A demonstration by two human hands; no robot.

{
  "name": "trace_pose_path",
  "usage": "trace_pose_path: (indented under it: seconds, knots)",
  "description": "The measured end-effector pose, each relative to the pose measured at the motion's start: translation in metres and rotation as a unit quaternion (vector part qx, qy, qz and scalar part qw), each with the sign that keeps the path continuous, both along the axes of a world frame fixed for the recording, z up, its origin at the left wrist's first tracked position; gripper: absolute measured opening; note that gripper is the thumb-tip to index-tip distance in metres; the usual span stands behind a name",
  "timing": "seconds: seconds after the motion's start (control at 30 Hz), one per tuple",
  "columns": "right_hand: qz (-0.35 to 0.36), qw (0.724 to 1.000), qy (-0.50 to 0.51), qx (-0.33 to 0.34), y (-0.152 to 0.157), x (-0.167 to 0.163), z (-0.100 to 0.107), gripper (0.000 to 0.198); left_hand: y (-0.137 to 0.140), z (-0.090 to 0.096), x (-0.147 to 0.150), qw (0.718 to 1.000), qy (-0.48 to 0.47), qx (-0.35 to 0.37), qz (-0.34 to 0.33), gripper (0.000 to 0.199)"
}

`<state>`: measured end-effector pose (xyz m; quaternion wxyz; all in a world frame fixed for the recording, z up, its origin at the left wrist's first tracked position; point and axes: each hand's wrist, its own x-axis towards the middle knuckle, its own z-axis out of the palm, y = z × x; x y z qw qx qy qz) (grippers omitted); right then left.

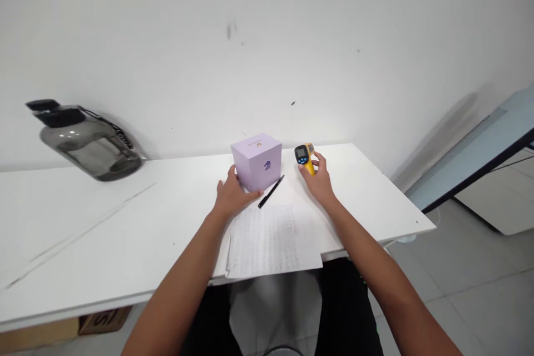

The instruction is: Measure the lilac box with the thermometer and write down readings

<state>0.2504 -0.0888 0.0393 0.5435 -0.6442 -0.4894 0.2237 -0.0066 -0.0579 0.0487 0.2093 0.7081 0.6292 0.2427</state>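
A lilac cardboard box (265,166) with a dark purple logo stands on the white table near the wall. My left hand (234,192) is against its left and front lower edges, thumb along the front and fingers around the side. My right hand (319,178) is closed around the yellow grip of an infrared thermometer (303,156), whose black face with a small screen and blue buttons points toward me. Between the hands lies a black pen (271,192), slanted beside the box. Closer to me, handwritten paper sheets (273,242) reach over the table's front edge.
A large grey translucent bottle (94,144) with a black cap stands at the left by the wall. The white table (104,233) ends on the right beside a light-blue panel (479,156). Below the table at left is a cardboard box (104,320).
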Motion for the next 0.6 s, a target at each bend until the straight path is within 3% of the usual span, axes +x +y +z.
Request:
trace_pose_path:
  seconds: [0.07, 0.17, 0.33, 0.43, 0.6]
  knots:
    - [0.041, 0.993, 0.105, 0.045, -0.004, -0.007, 0.002, 0.088, 0.002, 0.000, -0.001, 1.000, -0.023, -0.005, 0.003, 0.105]
    - [0.131, 0.972, 0.179, 0.080, -0.012, -0.020, 0.003, 0.099, 0.005, -0.002, -0.001, 0.998, -0.051, -0.013, 0.022, 0.097]
    - [0.260, 0.937, 0.226, 0.057, -0.023, -0.038, 0.000, 0.097, 0.005, -0.001, 0.002, 0.998, -0.047, 0.008, 0.029, 0.086]
    - [0.286, 0.930, 0.228, 0.046, -0.023, -0.043, -0.005, 0.089, 0.003, 0.001, 0.004, 0.999, -0.037, 0.022, 0.019, 0.079]
    - [0.267, 0.936, 0.215, 0.077, -0.022, -0.043, -0.008, 0.072, 0.002, 0.002, 0.004, 0.999, -0.019, 0.039, 0.018, 0.076]
